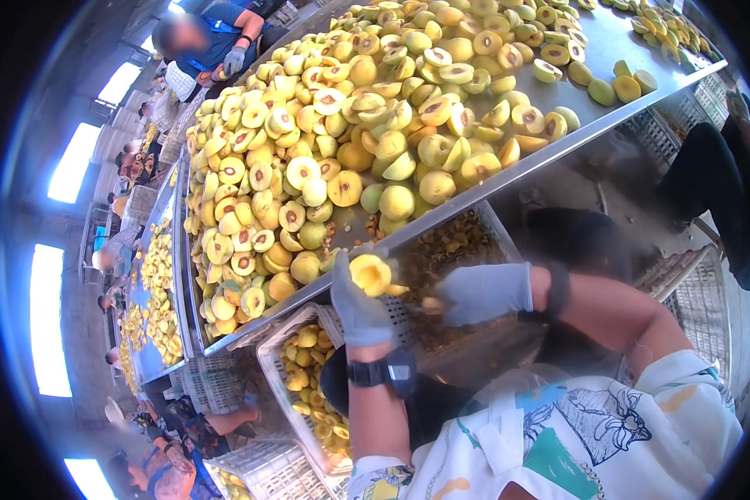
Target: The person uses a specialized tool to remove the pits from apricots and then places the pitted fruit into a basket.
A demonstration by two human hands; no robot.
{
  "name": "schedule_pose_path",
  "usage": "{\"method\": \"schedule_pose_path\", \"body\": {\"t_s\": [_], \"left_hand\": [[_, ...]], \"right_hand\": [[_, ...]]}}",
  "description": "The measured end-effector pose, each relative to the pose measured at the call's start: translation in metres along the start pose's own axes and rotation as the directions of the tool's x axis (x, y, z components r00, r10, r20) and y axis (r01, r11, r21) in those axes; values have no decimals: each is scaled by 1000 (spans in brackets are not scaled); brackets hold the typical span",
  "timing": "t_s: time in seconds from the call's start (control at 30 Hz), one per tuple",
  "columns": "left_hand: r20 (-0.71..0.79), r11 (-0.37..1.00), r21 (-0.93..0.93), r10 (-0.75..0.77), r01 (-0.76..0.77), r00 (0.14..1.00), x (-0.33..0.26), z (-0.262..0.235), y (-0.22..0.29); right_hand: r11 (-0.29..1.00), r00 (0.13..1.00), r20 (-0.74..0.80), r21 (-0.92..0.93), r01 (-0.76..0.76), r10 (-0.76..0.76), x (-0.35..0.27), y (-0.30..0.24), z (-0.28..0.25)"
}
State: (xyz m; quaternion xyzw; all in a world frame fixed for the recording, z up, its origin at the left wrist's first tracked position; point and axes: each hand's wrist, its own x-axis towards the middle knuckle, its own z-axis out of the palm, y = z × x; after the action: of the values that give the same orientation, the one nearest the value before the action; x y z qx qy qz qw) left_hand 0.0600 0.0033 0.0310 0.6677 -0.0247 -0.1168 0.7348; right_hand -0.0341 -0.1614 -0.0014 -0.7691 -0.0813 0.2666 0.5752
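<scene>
My left hand (357, 304), in a grey-blue glove, is closed round a yellow peach half (370, 275) just off the table's near edge. A smooth hollow shows in its cut face instead of a stone. To its right my gloved right hand (485, 295) is curled shut, slightly smeared by motion. Something small and brownish sticks out from its fingers toward the peach half; its kind is too blurred to tell. Beyond both hands, heaped peach halves (346, 188), many with brown stones in them, cover the metal table (508, 177).
Below my left forearm stands a white plastic crate (268, 354) of hollowed peach halves. Stones and scraps (452, 247) lie under the table edge. Across the table, a gloved co-worker (217, 50) handles fruit. Another person's dark-clad leg (708, 171) is at the right, near stacked crates (698, 292).
</scene>
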Motion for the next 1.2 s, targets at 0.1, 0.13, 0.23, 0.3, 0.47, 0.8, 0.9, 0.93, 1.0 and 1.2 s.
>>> {"method": "schedule_pose_path", "body": {"t_s": [0.1, 0.13, 0.23, 0.3, 0.47, 0.8, 0.9, 0.93, 1.0, 1.2], "left_hand": [[291, 554, 705, 343, -442, 893, -10, -59, 21], [156, 898, 414, 88, -146, 984, -24, -64, 38], [179, 83, 978, 145, -192, 973, -34, -174, 46], [-118, 92, 988, -62, 124, 991, -40, -198, 53], [158, 198, 949, 376, -246, 913, -11, -182, 59], [145, -337, 926, -94, -169, 985, 105, -34, 21], [233, -76, 967, -132, -244, 964, 112, -30, 9], [224, -67, 971, -84, -230, 971, 114, -29, 6], [214, -56, 975, -28, -215, 977, 120, -33, 0], [146, 548, 830, -35, -103, 989, 148, -30, -5]], "right_hand": [[827, 999, -50, -562, -15, -16, -10, 9, 12], [755, 995, -22, -650, -86, 95, -13, 13, 14], [770, 998, -57, -635, -63, 34, -18, 20, 18], [763, 998, -58, -643, -66, 38, -16, 15, 16], [748, 998, -64, -661, -63, 27, -10, -3, 17], [856, 983, -185, -509, -85, -12, -15, -28, -3], [863, 978, -204, -501, -67, -43, -14, -23, -4], [859, 976, -208, -509, -51, -65, -13, -20, -5], [854, 973, -217, -518, -45, -80, -13, -19, -3], [859, 957, -269, -510, -47, -107, -9, -11, 0]]}}
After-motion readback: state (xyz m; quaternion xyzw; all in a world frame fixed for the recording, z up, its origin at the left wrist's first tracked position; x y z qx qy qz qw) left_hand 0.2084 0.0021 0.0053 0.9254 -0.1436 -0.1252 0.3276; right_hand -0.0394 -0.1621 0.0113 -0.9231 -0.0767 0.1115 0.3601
